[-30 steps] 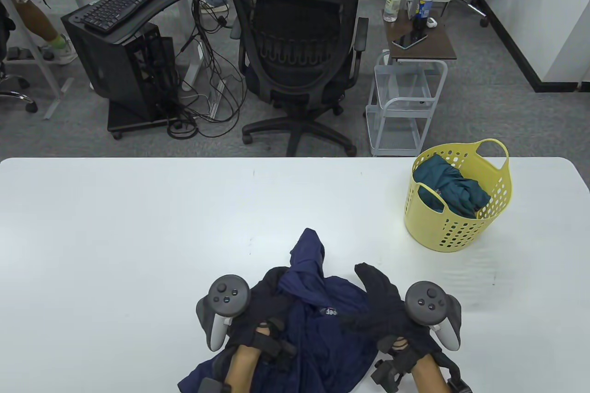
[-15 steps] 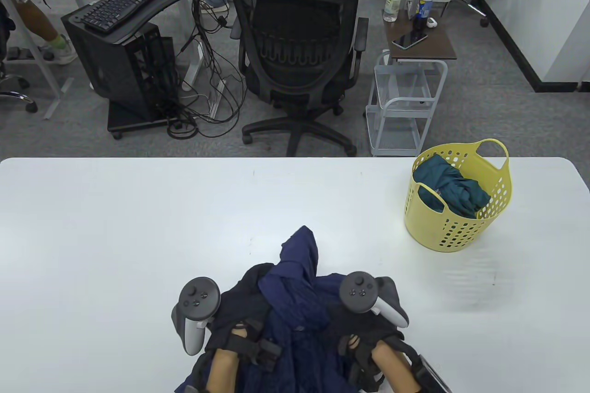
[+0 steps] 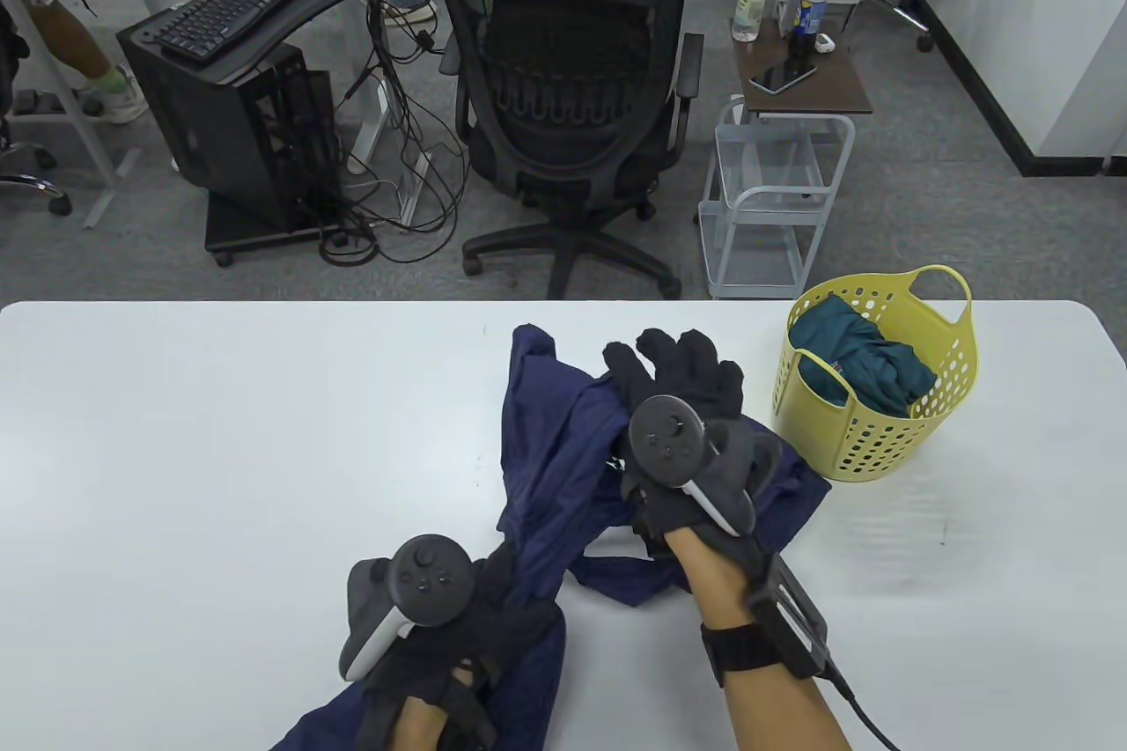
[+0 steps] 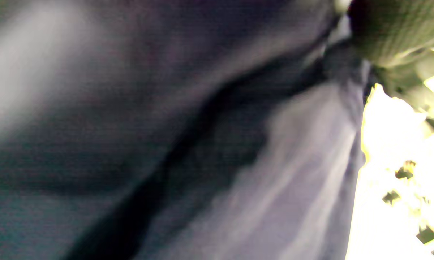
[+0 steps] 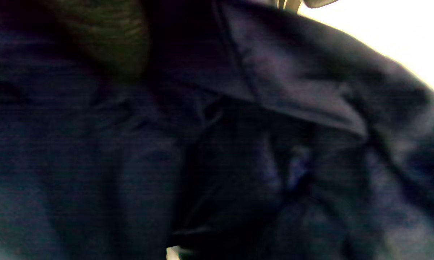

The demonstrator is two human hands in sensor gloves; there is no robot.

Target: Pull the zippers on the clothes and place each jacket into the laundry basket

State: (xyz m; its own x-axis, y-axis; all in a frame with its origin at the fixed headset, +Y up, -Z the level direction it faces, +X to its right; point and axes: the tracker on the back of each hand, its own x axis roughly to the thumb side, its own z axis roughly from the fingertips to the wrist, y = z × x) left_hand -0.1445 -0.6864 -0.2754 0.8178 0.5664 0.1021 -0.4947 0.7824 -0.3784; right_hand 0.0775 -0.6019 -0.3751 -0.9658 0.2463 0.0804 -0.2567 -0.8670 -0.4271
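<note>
Right hand: half a second ago it lay near the table's front edge on the bunched cloth; now it has gone forward and to the right, toward the basket. Its fingers are straight and spread wide, and they hold nothing.
Left hand: it stays near the front edge, a little more to the right than before. It lies on the lower part of the jacket, but its fingertips are hidden under the tracker and the cloth, so their state cannot be told.
Navy jacket: earlier it was a small heap between both hands; now it is stretched into a long band, from under the left hand up to past the right fingertips (its top end is just left of them). One flap lies under the right palm and comes out on its right side.
Laundry basket: yellow, it stands where it stood, just to the right of the right fingers, not touching them. A teal jacket is already inside.
Hard to see: both wrist views are blurred and filled with dark cloth. The zipper cannot be made out in any view. The jacket's lower end is cut off by the bottom edge of the table view.
</note>
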